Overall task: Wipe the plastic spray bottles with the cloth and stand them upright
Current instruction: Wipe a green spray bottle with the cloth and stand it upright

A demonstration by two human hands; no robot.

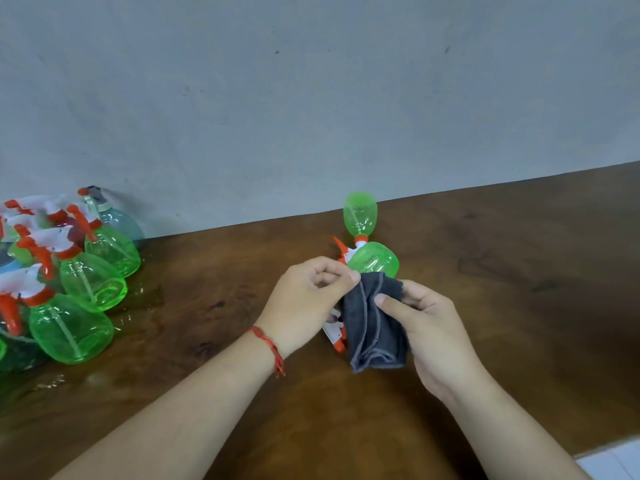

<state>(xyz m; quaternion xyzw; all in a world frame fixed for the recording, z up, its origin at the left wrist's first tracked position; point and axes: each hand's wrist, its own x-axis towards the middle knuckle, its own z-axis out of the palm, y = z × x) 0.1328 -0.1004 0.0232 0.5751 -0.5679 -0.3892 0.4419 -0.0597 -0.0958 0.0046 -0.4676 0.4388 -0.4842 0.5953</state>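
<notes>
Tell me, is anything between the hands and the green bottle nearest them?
Only the grey cloth. The left hand and right hand both pinch it, and it covers the middle of the near bottle. Another bottle lies just beyond.

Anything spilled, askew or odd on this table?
Yes. Wet-looking spots lie on the table beside the bottle pile at left, like spilled water. The far bottle and near bottle lie on their sides beyond the cloth, gripped by left hand and right hand.
</notes>
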